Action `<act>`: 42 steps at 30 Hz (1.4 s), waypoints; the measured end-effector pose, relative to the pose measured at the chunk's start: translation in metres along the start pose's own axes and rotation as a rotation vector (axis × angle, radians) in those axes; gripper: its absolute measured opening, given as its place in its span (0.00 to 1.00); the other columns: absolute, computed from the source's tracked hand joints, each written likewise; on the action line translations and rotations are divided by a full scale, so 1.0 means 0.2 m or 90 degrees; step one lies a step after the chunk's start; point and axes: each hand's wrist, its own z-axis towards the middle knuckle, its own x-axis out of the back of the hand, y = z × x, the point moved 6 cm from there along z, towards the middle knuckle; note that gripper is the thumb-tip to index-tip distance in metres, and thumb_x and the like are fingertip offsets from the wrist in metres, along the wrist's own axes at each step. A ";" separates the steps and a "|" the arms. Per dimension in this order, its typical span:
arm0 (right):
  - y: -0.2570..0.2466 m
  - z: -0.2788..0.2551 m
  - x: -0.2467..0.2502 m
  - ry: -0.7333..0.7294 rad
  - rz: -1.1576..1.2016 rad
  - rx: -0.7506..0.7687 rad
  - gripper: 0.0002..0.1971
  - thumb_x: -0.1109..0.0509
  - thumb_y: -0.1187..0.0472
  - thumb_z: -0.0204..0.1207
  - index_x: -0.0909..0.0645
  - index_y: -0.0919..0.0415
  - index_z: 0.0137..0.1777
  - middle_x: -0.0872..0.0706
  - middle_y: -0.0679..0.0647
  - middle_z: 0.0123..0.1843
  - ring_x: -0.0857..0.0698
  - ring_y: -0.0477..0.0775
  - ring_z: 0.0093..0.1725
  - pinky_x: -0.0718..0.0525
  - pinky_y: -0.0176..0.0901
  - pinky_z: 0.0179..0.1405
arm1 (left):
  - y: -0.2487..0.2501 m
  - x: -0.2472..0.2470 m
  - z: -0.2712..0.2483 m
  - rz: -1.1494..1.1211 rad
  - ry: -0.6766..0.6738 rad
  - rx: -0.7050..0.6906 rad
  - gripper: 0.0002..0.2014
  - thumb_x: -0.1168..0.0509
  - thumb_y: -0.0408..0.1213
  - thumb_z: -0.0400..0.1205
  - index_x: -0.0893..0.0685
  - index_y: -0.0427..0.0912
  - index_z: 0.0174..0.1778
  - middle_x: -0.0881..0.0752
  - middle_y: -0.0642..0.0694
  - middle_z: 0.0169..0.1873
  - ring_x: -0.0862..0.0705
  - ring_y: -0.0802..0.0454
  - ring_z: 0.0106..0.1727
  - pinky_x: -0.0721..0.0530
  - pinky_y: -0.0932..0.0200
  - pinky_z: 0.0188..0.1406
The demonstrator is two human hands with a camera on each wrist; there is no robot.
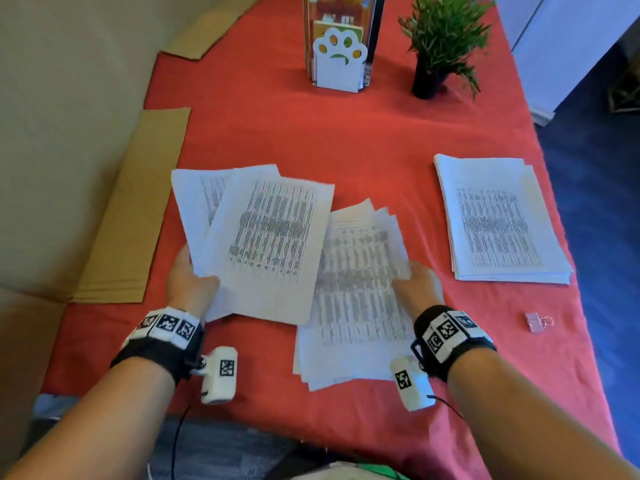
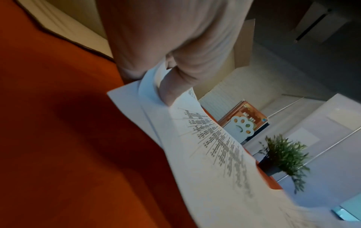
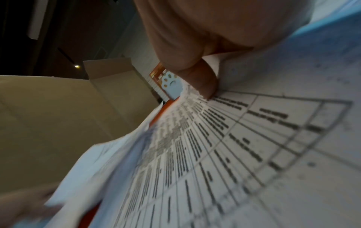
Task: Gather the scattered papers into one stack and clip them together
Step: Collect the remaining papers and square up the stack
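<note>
Currently, the left hand (image 1: 188, 277) pinches one fanned batch of papers (image 1: 268, 237) and the right hand (image 1: 417, 285) another (image 1: 360, 289) (third pile (image 1: 498, 223) and binder clip (image 1: 536, 322) lie rightward); overlap, then square edges against the tablecloth (image 1: 329, 133).

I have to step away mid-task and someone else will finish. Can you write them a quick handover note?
Left hand grips a fanned batch of sheets, thumb on top.
Right hand grips a second batch that overlaps it.
A third pile lies on the red cloth to the right; the pink binder clip lies untouched near it.
Done: two batches picked up.
Left: merge all three, square the edges, clip.
</note>
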 end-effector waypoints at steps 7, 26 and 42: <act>0.05 0.14 0.27 0.074 0.016 -0.009 0.12 0.35 0.63 0.77 0.19 0.64 0.58 0.12 0.62 0.49 0.14 0.61 0.47 0.17 0.47 0.45 | -0.04 0.05 -0.04 0.126 -0.011 0.008 0.17 0.30 0.28 0.74 0.20 0.34 0.59 0.16 0.42 0.48 0.16 0.43 0.48 0.19 0.49 0.54; 0.07 0.10 0.01 -0.082 0.324 -0.052 0.31 0.35 0.69 0.71 0.34 0.51 0.74 0.16 0.55 0.61 0.15 0.60 0.60 0.18 0.63 0.63 | 0.02 -0.42 -0.32 0.046 -0.258 0.078 0.16 0.44 0.35 0.74 0.13 0.53 0.48 0.12 0.38 0.56 0.15 0.40 0.53 0.16 0.46 0.56; 0.04 0.10 -0.01 -0.066 0.106 -0.021 0.17 0.42 0.69 0.76 0.29 0.61 0.65 0.17 0.60 0.60 0.17 0.61 0.56 0.18 0.51 0.56 | 0.22 -0.72 -0.37 0.208 -0.296 0.021 0.26 0.45 0.40 0.81 0.37 0.44 0.77 0.40 0.42 0.76 0.37 0.36 0.76 0.34 0.41 0.76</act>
